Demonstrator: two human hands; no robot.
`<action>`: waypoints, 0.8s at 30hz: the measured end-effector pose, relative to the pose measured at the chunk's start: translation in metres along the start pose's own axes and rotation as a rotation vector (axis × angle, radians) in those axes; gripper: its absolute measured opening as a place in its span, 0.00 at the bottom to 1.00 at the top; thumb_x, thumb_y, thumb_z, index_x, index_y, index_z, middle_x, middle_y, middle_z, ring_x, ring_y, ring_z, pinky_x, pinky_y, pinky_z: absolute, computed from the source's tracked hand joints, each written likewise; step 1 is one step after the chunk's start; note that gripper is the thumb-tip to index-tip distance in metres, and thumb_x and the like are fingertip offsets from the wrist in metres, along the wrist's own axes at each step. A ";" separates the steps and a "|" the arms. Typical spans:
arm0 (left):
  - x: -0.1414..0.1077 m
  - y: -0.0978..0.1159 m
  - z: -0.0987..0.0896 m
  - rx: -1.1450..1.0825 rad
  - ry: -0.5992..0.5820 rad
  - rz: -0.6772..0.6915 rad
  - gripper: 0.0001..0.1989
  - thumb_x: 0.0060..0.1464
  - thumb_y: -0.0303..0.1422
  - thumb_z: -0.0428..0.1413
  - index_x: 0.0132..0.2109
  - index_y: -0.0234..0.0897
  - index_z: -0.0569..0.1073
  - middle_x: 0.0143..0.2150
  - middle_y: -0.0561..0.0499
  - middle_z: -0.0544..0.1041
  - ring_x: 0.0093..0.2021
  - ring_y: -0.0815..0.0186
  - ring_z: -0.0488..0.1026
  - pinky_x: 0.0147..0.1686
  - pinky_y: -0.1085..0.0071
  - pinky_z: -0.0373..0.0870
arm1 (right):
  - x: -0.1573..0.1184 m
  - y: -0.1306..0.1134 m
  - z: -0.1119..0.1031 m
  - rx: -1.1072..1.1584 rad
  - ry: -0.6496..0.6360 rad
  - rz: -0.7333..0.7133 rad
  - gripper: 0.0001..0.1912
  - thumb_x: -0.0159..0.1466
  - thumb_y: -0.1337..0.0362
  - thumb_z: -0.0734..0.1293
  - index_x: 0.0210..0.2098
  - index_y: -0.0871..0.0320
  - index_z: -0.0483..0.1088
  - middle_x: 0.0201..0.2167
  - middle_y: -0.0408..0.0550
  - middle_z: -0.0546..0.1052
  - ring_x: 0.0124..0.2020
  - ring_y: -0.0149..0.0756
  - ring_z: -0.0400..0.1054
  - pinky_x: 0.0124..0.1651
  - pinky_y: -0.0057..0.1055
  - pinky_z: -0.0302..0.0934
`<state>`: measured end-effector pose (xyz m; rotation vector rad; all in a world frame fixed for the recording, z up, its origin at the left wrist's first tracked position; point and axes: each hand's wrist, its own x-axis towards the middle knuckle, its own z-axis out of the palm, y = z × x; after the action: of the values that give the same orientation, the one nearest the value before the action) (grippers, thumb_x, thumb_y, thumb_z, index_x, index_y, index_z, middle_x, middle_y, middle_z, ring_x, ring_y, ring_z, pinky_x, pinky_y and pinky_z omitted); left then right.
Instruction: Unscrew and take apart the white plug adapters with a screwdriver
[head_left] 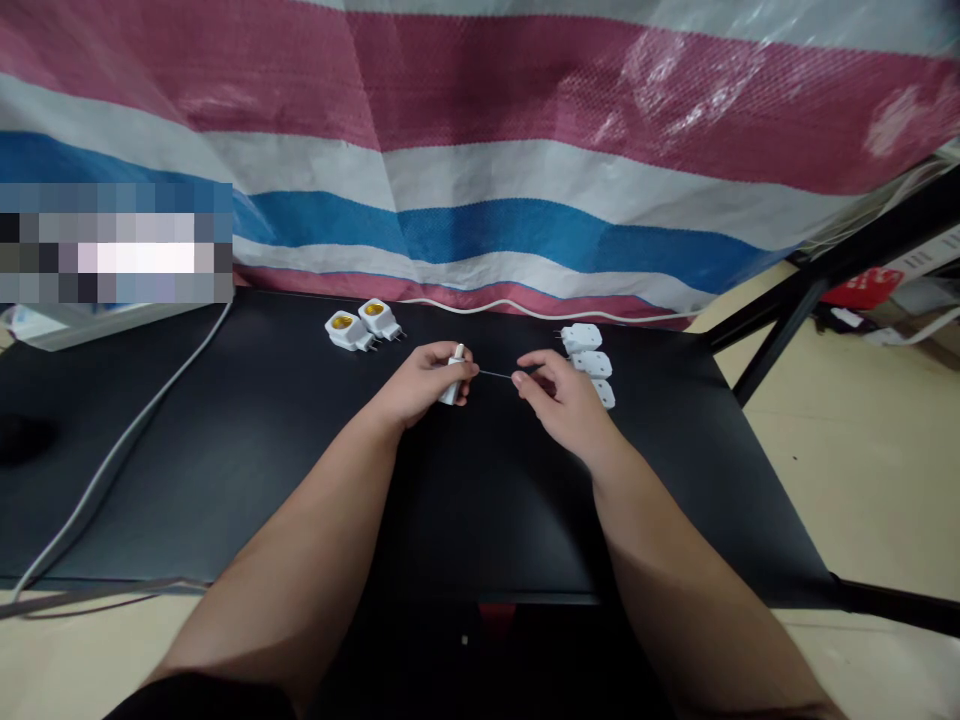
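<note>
My left hand [435,378] is closed around a small white plug-like piece [451,392], whose pale tip sticks up past the thumb. A thin, straight, light-coloured strand [496,374] spans the gap from my left thumb to the fingertips of my right hand [559,395]. Whether it is a wire or a slim rod I cannot tell. My right thumb pinches its far end, with the index finger held a little apart above. Just behind the right hand lie several white plug adapters [586,337], partly covered by it.
Two white plug-in lamp sockets [345,330] with brass-coloured insides lie at the back left of the black table [247,430]. A white cable [112,455] crosses the left side. A striped plastic sheet [480,170] hangs behind. At right stands a black metal frame [787,300].
</note>
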<state>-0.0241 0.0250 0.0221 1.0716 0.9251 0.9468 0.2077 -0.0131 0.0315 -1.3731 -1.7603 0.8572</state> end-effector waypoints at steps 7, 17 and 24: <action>0.000 0.001 -0.001 0.015 0.000 0.000 0.09 0.50 0.32 0.68 0.34 0.35 0.75 0.26 0.54 0.74 0.25 0.70 0.74 0.26 0.74 0.75 | -0.001 -0.001 -0.001 -0.131 -0.008 -0.186 0.03 0.70 0.61 0.70 0.39 0.52 0.73 0.38 0.46 0.76 0.37 0.39 0.71 0.40 0.36 0.64; 0.001 -0.001 -0.002 0.031 0.022 -0.005 0.09 0.50 0.31 0.68 0.35 0.35 0.75 0.25 0.54 0.74 0.25 0.69 0.74 0.26 0.73 0.75 | 0.000 -0.003 0.001 -0.162 -0.157 0.049 0.20 0.77 0.50 0.62 0.36 0.53 0.77 0.30 0.47 0.80 0.33 0.41 0.74 0.39 0.38 0.64; 0.000 0.000 -0.004 0.078 0.006 0.014 0.09 0.51 0.32 0.67 0.34 0.35 0.75 0.25 0.54 0.74 0.24 0.69 0.74 0.25 0.74 0.74 | 0.000 0.001 -0.004 -0.085 -0.008 -0.167 0.06 0.72 0.61 0.69 0.46 0.50 0.78 0.42 0.49 0.77 0.43 0.42 0.75 0.48 0.40 0.71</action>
<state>-0.0274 0.0264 0.0216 1.1428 0.9668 0.9321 0.2119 -0.0121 0.0328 -1.2566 -1.9060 0.7052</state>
